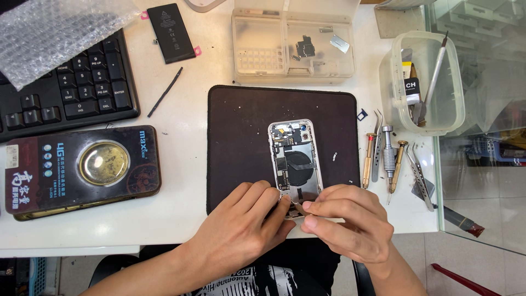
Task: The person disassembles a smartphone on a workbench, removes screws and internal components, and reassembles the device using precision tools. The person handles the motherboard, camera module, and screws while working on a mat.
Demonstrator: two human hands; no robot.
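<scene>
White desk [181,214] carries everything; its near edge runs under both wrists, right edge meets a glass panel [482,181]. Free room: bare strip between the tin and the mat, and the mat's upper half. Black keyboard [66,90] sits at far-left corner, bubble wrap [49,33] crumpled over it. Dark rectangular tin [82,170] with round gold window near the left edge. Dark brown mat [246,126], soft, rounded corners, centre of desk, specks on it. Clear plastic parts tray [293,46] at the far edge; clear tub [422,82] with tools at far-right. Opened phone [294,159], silver frame, boards and black round coil exposed, lies upright on the mat's near half, its bottom end under the fingers. Flat black battery [171,33] far edge. Brass-handled screwdrivers and tweezers [392,161] lined along right edge, just beside the mat. Left hand [241,230] curled, fingertips pressing the phone's bottom edge. Right hand [345,222] pinches a thin metal tool [298,207], tip at the phone's bottom end.
</scene>
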